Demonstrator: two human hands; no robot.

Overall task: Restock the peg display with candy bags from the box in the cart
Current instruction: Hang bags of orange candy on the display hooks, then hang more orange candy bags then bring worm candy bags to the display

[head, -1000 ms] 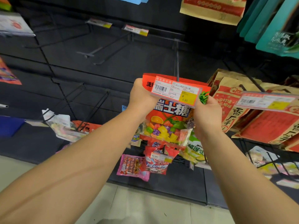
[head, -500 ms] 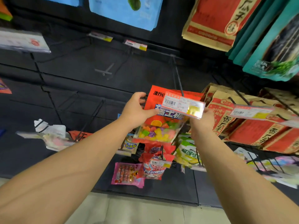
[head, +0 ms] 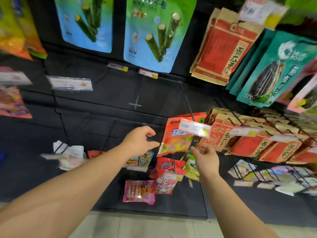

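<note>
An orange candy bag (head: 176, 138) with coloured sweets printed on it hangs on a black wire peg (head: 187, 103), behind the peg's price tag (head: 194, 128). My left hand (head: 139, 140) is just left of the bag, fingers curled and apart, holding nothing; its fingertips are close to the bag's lower left corner. My right hand (head: 205, 157) sits below and right of the bag, fingers loosely apart and empty. The box and the cart are out of view.
Red and brown seed bags (head: 248, 143) crowd the pegs to the right. Several empty black pegs (head: 135, 104) stick out of the dark panel on the left. Smaller sweet packs (head: 166, 177) hang below. Blue and green snack bags (head: 154, 31) hang above. Pale floor tiles (head: 137, 227) lie underneath.
Both hands have let go of the orange candy bag, which now hangs on the peg. The hands have drawn back slightly and the camera has tilted upward.
</note>
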